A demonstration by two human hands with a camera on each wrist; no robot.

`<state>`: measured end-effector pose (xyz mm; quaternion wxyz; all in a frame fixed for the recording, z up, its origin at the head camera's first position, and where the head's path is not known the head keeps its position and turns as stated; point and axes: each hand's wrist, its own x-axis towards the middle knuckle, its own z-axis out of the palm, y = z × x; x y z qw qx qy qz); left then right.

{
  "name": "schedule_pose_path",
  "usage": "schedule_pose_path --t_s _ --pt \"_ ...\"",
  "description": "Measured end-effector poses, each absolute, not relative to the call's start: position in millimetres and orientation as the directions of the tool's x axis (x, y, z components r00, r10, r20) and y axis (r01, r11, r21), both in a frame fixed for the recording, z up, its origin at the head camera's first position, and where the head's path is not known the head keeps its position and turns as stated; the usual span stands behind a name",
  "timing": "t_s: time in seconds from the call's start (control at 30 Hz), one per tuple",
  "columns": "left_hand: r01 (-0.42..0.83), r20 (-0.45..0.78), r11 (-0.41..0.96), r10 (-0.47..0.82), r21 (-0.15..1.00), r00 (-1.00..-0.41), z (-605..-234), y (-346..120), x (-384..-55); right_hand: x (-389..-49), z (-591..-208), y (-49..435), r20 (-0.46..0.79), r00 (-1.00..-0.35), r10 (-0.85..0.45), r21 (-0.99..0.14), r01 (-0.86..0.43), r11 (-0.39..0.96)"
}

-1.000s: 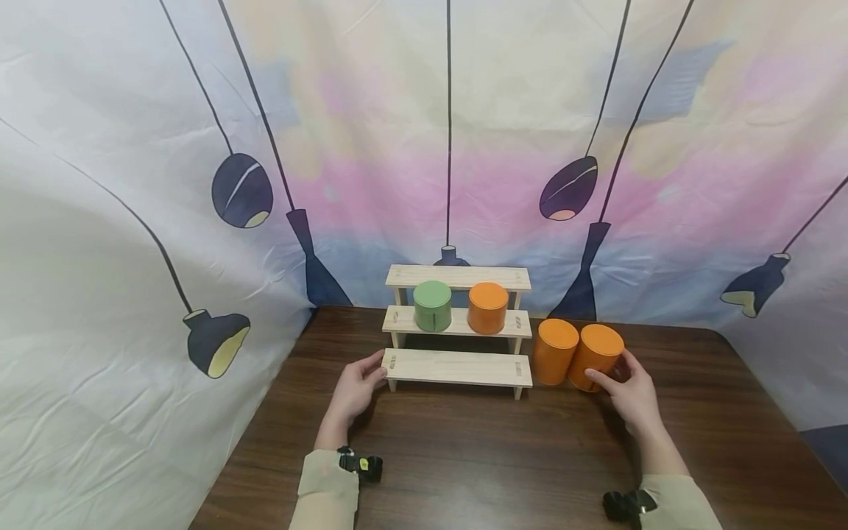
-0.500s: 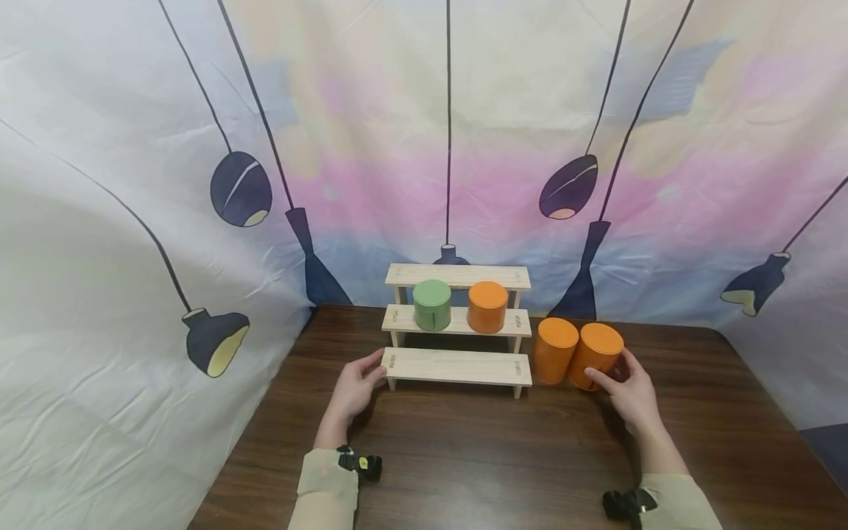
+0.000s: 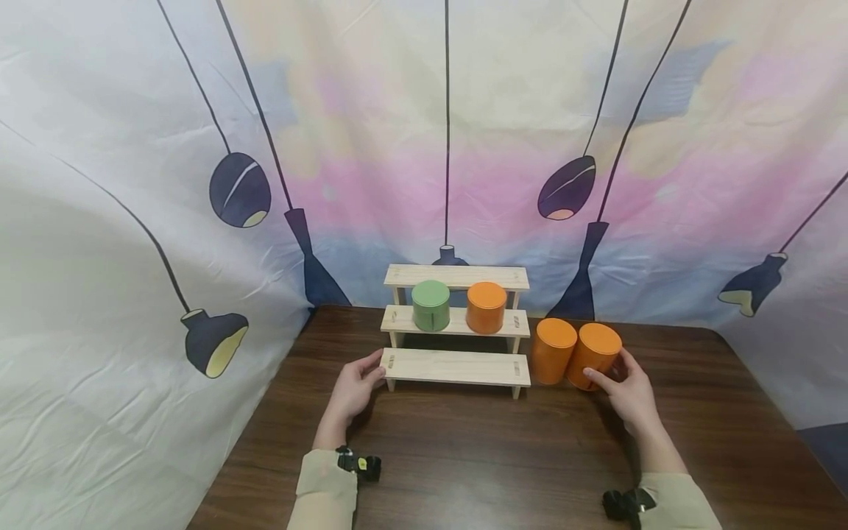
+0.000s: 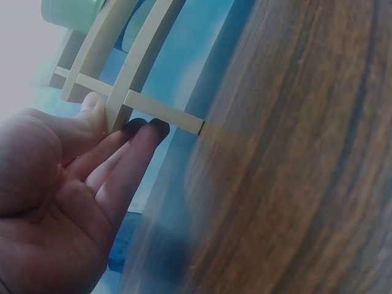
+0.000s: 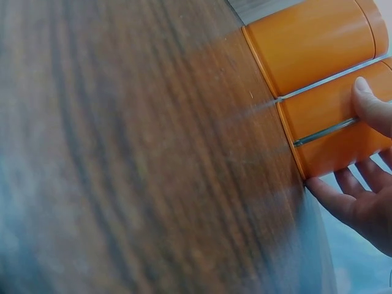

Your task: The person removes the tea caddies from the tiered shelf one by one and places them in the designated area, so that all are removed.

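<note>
A three-step wooden display stand (image 3: 457, 366) stands on the dark table. My left hand (image 3: 353, 388) pinches the left end of its lowest step. In the left wrist view the thumb (image 4: 92, 110) lies at the step's board and the fingertips reach its side. On the middle step sit a short green canister (image 3: 430, 306) and a short orange canister (image 3: 486, 308), a little apart. Two tall orange canisters stand upright on the table right of the stand. My right hand (image 3: 631, 390) grips the right one (image 5: 331, 138), thumb in front and fingers behind; the left one (image 5: 312, 46) is beside it.
The brown wood-grain table (image 3: 464, 464) reaches out toward the front and right. Behind it hangs a cloth backdrop (image 3: 503, 118) printed with hanging lamps, close behind the stand's top step. Each wrist wears a small black camera (image 3: 361, 464).
</note>
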<state>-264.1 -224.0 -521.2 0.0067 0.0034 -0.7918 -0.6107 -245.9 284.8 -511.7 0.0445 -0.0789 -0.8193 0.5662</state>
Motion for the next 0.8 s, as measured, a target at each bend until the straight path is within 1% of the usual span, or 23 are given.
schedule_pose_path --t_s 0.3,0.67,0.8 --pt "0.008 0.012 0.256 -0.012 0.967 -1.0 -521.9 -223.9 -265.5 -246.5 -511.2 286.2 -0.005 -0.986 0.168 -0.931 0.066 0.36" --pt "0.001 0.007 0.27 -0.02 0.963 -1.0 -519.4 -224.6 -264.7 -243.8 -506.9 291.7 0.005 -0.993 0.121 -0.928 0.04 0.371" --pt "-0.005 0.001 0.275 -0.022 0.961 -1.0 -520.4 -224.6 -263.8 -239.1 -503.2 294.6 0.04 -0.992 0.116 -0.921 0.009 0.39"
